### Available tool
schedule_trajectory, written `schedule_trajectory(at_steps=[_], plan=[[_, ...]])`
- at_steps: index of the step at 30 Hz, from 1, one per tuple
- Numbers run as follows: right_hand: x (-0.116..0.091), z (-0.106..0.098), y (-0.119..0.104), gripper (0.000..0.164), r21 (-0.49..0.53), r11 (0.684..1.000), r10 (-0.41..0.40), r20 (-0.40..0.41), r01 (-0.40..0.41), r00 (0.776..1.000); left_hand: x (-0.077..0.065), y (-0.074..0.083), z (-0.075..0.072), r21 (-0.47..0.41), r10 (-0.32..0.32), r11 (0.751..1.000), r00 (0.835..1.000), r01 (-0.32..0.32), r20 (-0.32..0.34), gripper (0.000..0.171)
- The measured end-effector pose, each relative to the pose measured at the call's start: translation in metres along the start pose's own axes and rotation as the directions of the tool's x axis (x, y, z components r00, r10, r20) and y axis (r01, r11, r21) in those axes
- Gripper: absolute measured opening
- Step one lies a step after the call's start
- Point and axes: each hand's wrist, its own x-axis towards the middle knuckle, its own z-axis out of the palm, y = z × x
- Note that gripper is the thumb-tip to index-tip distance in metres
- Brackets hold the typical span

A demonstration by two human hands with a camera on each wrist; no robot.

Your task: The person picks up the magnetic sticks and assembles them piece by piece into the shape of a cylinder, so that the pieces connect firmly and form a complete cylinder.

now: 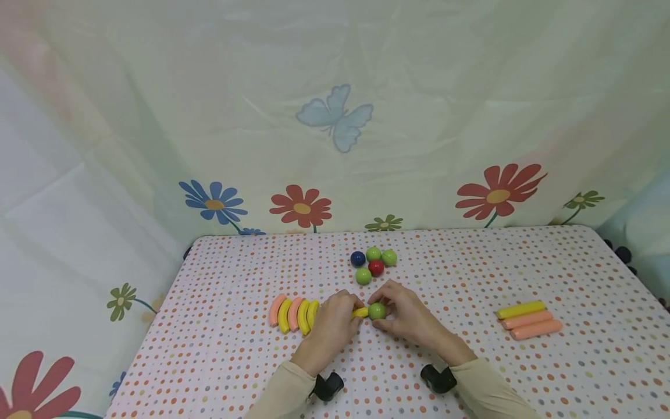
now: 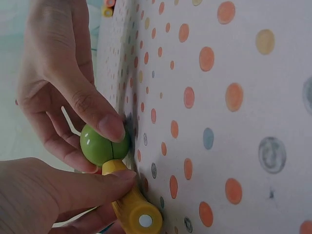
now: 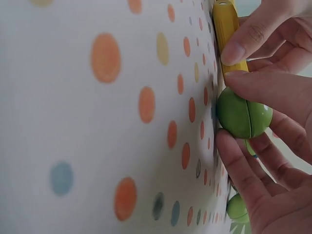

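Note:
My left hand pinches a yellow magnetic stick between thumb and fingers, close to the table. A white disc shows on the stick's near end in the left wrist view. My right hand grips a glossy green ball with a seam round it. The stick's far end meets the ball in both wrist views; the head view shows them in line, ball on the right. Left of my left hand lies a row of curved sticks, pink and yellow mixed, partly hidden by that hand.
Beyond the hands sits a cluster of balls: a blue ball, a red ball and 3 green balls. At the right lie a yellow straight stick and two pink straight sticks. A dotted cloth covers the table.

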Motion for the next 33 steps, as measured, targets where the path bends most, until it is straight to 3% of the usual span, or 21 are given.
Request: schedule_trajectory(at_steps=[8, 15, 21, 26, 33], plan=[[0.0, -0.001, 0.001, 0.033, 0.002, 1.0, 0.004, 0.014, -0.004, 1.0, 0.002, 0.001, -0.002, 0.044, 0.008, 0.999, 1.0, -0.009, 0.013, 0.011], [-0.001, 0.001, 0.002, 0.032, -0.002, 1.0, 0.014, 0.018, -0.014, 1.0, 0.002, 0.0, 0.0, 0.031, -0.005, 1.0, 1.0, 0.004, 0.019, 0.014], [-0.008, -0.008, 0.004, 0.032, -0.018, 0.998, 0.064, 0.015, -0.064, 0.998, 0.005, -0.003, -0.002, -0.007, -0.042, 0.999, 0.999, 0.042, 0.03, 0.032], [-0.024, -0.027, 0.014, 0.032, -0.056, 0.99, 0.127, -0.045, -0.129, 0.991, 0.013, -0.007, -0.009, 0.047, -0.021, 0.999, 1.0, 0.021, -0.004, 0.048], [-0.044, -0.049, 0.027, 0.033, -0.1, 0.976, 0.177, -0.162, -0.194, 0.971, 0.036, -0.008, -0.009, 0.133, 0.053, 0.99, 0.998, -0.049, -0.028, 0.051]])
